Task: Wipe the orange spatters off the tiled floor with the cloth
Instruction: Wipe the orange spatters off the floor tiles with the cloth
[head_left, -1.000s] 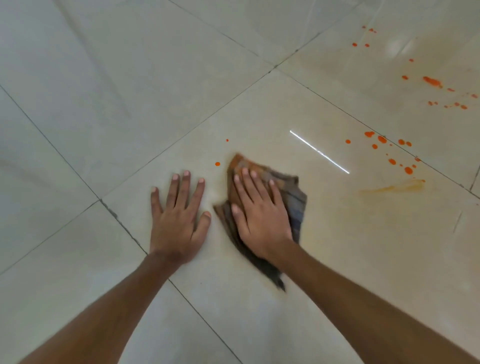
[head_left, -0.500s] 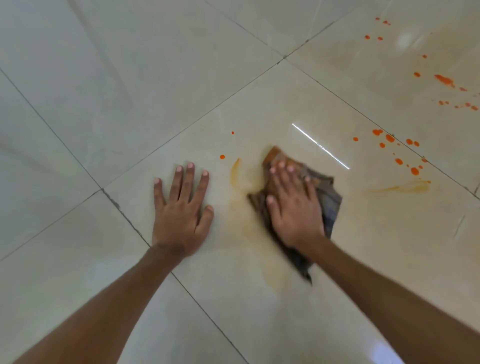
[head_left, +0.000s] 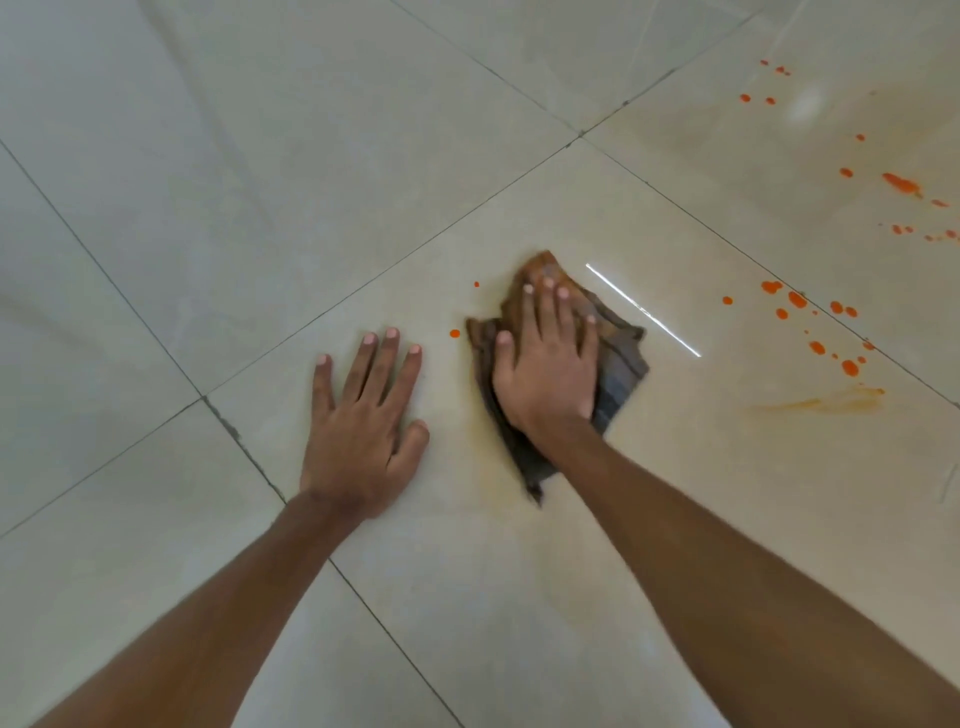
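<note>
My right hand lies flat on a crumpled grey cloth stained orange at its far corner, pressing it onto the pale tiled floor. My left hand rests flat on the tile beside it, fingers spread, holding nothing. Two small orange drops sit just left of the cloth. A cluster of orange spatters lies to the right, with more orange spatters at the far right. A faint orange smear streaks the tile at right.
Dark grout lines cross the floor, one running under my left wrist. A bright light reflection shines on the tile just right of the cloth. A pale orange film tints the tile near the cloth's near edge.
My right hand slid the cloth right and then back left and a little farther away, toward the two small drops. The orange arc seen half a second ago is gone. My left hand stayed put.
</note>
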